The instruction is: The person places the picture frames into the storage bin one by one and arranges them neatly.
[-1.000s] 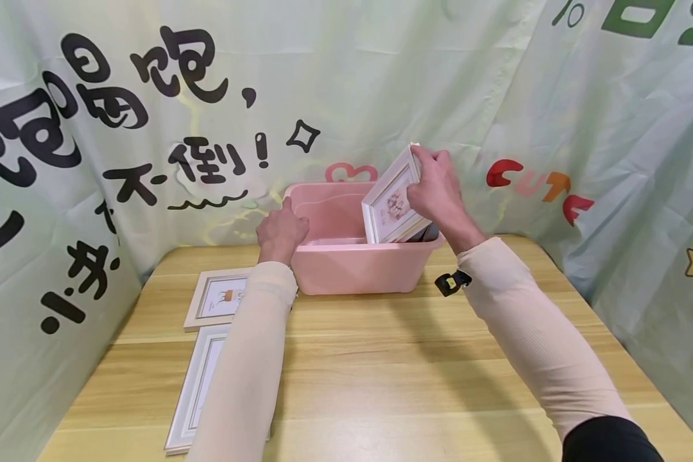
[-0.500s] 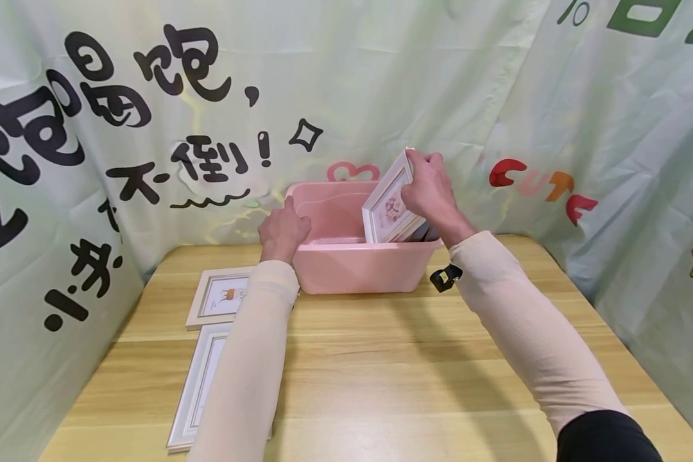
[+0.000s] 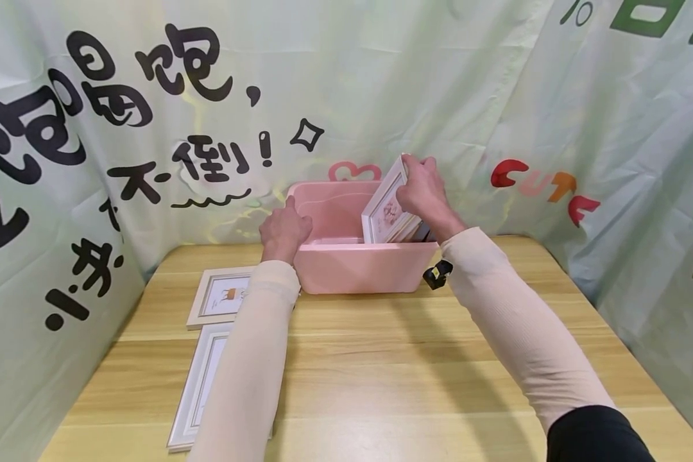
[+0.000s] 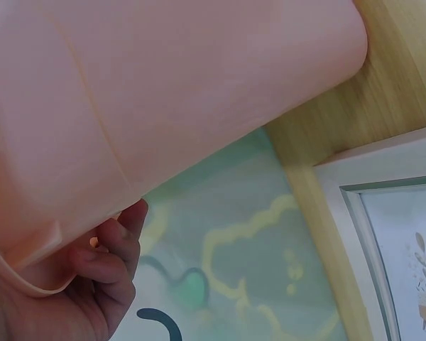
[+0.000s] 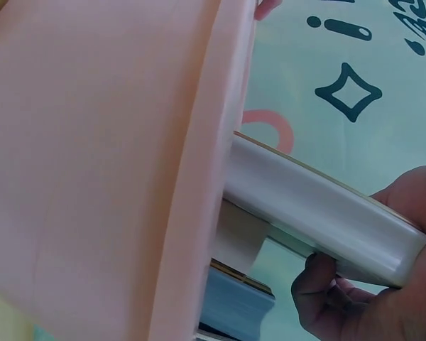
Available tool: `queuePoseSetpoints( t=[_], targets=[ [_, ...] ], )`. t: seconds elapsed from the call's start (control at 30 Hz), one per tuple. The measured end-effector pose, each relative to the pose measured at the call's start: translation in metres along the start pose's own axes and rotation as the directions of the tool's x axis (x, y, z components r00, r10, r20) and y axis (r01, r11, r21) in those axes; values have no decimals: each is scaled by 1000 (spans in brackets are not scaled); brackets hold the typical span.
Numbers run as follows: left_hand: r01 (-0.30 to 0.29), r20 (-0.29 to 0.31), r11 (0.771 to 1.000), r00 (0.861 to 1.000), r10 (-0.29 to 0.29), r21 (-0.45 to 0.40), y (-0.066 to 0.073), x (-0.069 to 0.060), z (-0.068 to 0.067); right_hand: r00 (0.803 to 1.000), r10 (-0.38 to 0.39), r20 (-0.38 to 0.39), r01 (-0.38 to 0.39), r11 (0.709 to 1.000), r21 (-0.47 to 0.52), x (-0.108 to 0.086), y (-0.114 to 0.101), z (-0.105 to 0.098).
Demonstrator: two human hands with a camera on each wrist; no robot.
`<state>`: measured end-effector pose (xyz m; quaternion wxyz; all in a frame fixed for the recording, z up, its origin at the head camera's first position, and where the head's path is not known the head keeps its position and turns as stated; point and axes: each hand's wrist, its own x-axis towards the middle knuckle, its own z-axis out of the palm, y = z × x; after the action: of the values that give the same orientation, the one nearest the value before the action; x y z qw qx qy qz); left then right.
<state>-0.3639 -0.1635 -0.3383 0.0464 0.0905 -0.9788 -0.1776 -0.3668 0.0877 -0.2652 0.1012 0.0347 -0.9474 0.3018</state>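
Person's attire. Left arm: pale cream, close-fitting left sleeve [image 3: 251, 366], long and tubular, with a band-like left cuff [image 3: 273, 277] at the wrist; left hand [image 3: 285, 232] bare. Right arm: matching right sleeve [image 3: 520, 333], finely ribbed and creased, bordered near the elbow by a black upper sleeve [image 3: 597, 437]; right hand [image 3: 425, 189] bare. Beneath the right wrist: small, boxy black camera [image 3: 437, 274] with a yellow patch.
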Motion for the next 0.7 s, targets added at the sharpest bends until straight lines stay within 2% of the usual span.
queuePoseSetpoints(
  t=[0.33,0.7],
  targets=[
    [9,8,1000,1000,-9,-7,1,-4,-2,999,39,24,-38,999,-23,4,-1,9],
    [8,-5,1000,1000,-8,-10,-1,-1,0,999,38,24,-37,999,-38,8,0,20]
  ],
)
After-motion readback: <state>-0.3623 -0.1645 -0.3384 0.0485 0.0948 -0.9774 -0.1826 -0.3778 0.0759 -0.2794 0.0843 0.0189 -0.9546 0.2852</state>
